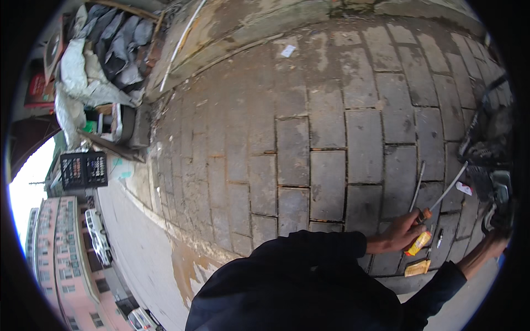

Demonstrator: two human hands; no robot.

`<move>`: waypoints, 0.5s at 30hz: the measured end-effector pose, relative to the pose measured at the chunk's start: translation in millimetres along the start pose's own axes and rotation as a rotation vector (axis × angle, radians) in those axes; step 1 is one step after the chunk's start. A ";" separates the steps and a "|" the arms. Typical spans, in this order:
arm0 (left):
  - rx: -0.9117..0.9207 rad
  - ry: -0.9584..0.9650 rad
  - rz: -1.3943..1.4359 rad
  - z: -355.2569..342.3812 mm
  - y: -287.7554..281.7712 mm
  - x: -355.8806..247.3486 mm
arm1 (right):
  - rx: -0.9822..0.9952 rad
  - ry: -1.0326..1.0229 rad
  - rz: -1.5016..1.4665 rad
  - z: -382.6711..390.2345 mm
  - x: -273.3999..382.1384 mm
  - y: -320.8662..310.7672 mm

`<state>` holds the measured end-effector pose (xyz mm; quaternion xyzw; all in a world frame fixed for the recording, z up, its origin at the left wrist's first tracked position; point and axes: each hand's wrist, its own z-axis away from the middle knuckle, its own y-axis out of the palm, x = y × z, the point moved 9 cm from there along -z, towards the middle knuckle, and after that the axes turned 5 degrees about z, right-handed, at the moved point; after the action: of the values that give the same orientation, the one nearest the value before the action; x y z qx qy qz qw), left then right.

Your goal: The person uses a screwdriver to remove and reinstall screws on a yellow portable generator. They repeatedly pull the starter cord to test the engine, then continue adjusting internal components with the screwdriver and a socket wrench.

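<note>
My left hand (404, 232) is closed around the orange-brown handle of a screwdriver (446, 191), whose long metal shaft points up and right toward the dark machine (497, 132). A small yellow-and-red packet (418, 243) touches the underside of that hand; whether the fingers also hold it I cannot tell. Another thin metal rod (418, 185) is just beyond the hand, over the paving. My right hand (495, 241) reaches to the machine's lower part at the far right. Its fingers are lost in the dark rim of the picture.
A flat yellow packet (417, 268), a small metal-and-white piece (440, 238) and a red-and-white scrap (464, 188) lie on the paving bricks (328, 182). At the left are a black crate (84, 169), piled sheeting (77, 71) and a road with parked vehicles (97, 236).
</note>
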<state>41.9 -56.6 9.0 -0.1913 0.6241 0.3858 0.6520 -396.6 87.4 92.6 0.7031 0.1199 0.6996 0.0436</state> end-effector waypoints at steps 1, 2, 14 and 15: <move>0.034 -0.106 0.085 0.9 -3.6 8.5 | -0.031 0.082 -0.090 4.9 -5.9 -14.0; 0.047 -0.144 0.021 -2.4 -8.2 12.8 | 0.009 0.040 -0.274 12.3 -0.6 -19.3; -0.120 -0.074 -0.648 -67.4 -93.3 31.6 | -0.302 0.409 -0.594 134.8 -40.6 -17.7; -0.126 -0.082 -0.716 -73.4 -97.8 33.9 | -0.232 0.412 -0.619 141.4 -43.2 -13.7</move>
<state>62.9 -162.8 -57.2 -0.4219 0.4659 0.1780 0.7572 -257.2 105.8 44.9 0.4689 0.2528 0.7888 0.3068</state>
